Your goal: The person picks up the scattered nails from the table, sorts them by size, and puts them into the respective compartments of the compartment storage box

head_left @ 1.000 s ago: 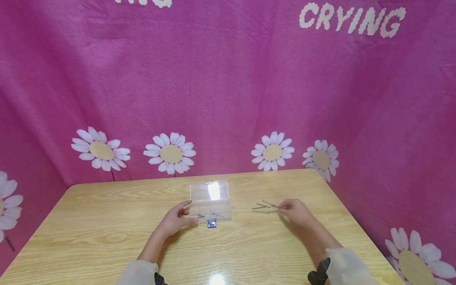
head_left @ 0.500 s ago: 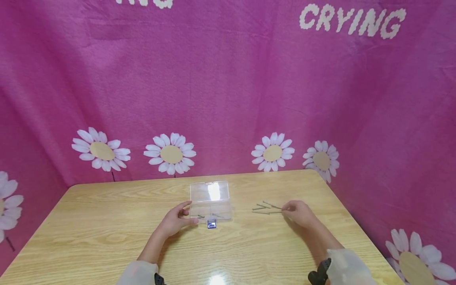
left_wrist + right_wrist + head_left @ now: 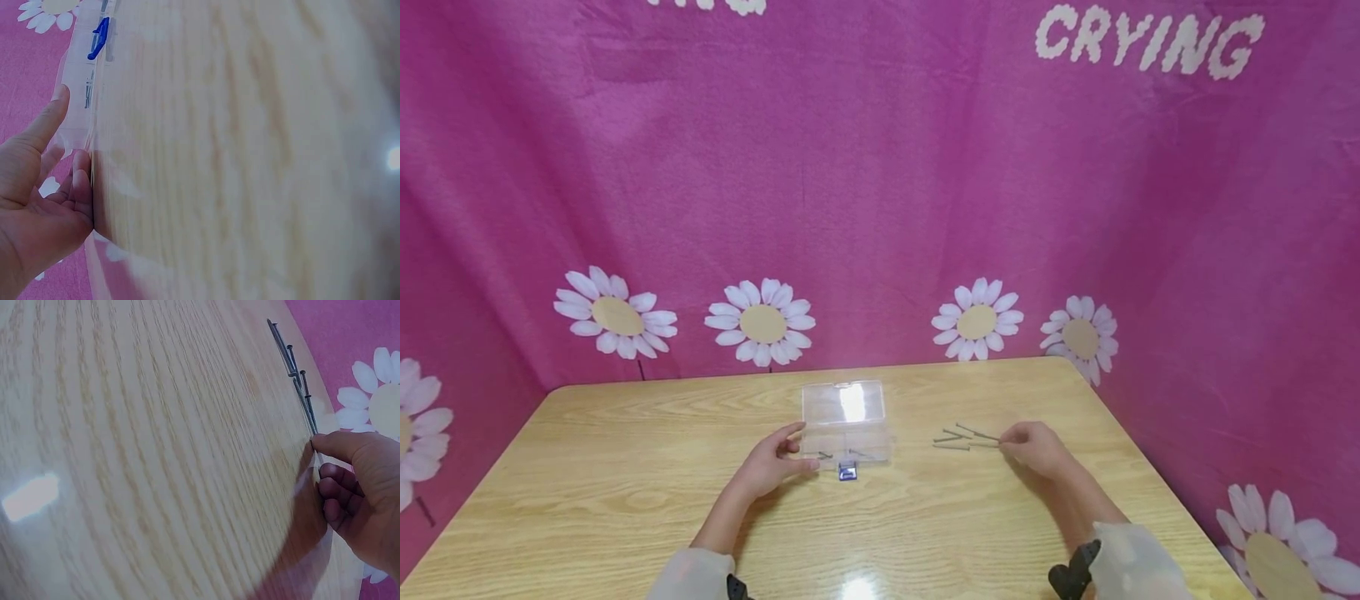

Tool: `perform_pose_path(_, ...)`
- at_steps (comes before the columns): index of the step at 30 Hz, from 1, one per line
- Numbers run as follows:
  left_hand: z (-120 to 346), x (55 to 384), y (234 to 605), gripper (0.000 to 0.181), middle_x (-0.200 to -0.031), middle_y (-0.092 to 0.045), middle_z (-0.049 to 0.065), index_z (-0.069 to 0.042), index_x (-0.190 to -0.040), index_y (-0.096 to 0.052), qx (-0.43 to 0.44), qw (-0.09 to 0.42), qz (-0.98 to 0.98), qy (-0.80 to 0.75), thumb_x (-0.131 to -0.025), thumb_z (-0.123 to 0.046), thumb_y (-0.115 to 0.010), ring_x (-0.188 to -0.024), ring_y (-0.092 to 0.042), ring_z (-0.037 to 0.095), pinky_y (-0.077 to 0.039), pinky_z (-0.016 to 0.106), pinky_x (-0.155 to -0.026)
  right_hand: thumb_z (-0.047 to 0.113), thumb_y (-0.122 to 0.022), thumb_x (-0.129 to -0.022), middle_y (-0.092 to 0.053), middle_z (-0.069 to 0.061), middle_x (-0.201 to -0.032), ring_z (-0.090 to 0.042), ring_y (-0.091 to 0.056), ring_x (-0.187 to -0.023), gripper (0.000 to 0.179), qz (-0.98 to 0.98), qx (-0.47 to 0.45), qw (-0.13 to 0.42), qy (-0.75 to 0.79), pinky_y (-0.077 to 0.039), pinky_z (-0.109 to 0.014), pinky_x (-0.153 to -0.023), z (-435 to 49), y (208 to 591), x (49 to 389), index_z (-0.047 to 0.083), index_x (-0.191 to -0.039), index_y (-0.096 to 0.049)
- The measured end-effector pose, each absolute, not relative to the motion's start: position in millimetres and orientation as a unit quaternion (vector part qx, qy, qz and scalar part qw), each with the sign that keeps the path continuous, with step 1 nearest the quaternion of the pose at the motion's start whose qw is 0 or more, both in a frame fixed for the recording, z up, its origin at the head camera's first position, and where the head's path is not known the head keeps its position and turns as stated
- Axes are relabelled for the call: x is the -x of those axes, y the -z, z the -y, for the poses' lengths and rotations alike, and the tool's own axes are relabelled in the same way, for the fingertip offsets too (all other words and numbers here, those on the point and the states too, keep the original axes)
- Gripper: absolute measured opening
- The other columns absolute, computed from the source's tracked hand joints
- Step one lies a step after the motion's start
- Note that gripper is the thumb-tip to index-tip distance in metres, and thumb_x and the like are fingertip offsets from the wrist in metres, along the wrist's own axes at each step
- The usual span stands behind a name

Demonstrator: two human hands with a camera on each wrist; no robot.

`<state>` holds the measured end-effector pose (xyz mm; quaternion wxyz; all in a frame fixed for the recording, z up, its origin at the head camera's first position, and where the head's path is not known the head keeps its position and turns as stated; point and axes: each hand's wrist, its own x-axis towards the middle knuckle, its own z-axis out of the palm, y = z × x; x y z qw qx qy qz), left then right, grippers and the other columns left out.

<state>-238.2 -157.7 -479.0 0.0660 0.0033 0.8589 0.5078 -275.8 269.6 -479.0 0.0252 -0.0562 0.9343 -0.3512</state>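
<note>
Left grip (image 3: 766, 467) clasps a clear rectangular plastic box (image 3: 865, 435); right grip (image 3: 1037, 450), pinching a slim grey metal nail (image 3: 312, 425), should lift gently.

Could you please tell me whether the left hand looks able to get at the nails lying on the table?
Probably not directly: the left hand is at the left end of the clear box, which lies between it and the nails, and the right hand touches at least one of them.
</note>
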Motion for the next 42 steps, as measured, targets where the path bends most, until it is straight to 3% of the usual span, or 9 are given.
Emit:
perform_pose_path(18,157,238,478,0.072,-0.109,-0.054,0.01,-0.011,-0.139,-0.044,-0.002,0.067,-0.863,-0.5,-0.077,-0.026,-0.077,-0.099,-0.047,0.022,-0.041,0.037,-0.086,0.012,-0.062,-0.087,-0.064,-0.009,-0.083,-0.014,-0.055,-0.071,0.018,-0.926,0.065,0.045,0.368,-0.048,-0.028,-0.065,-267,475,269,-0.003,-0.096,-0.064)
perform_pose_path(25,156,236,474,0.07,-0.107,-0.053,0.011,-0.01,-0.139,-0.044,-0.001,0.067,-0.864,-0.498,-0.078,-0.024,-0.076,-0.098,-0.047,0.023,-0.041,0.036,-0.086,0.013,-0.062,-0.087,-0.064,-0.007,-0.083,-0.014,-0.054,-0.079,0.015,-0.929,0.078,0.026,0.361,-0.045,-0.03,-0.075,-267,472,268,0.0,-0.092,-0.065)
perform_pose_path(42,157,238,476,0.07,-0.107,-0.052,0.01,-0.011,-0.139,-0.044,-0.002,0.071,-0.862,-0.502,-0.079,-0.024,-0.076,-0.098,-0.046,0.022,-0.04,0.035,-0.084,0.01,-0.059,-0.088,-0.06,-0.011,-0.083,-0.017,-0.052,-0.068,0.015,-0.902,0.093,0.05,0.418,-0.047,-0.029,-0.059,-252,461,267,-0.003,-0.094,-0.062)
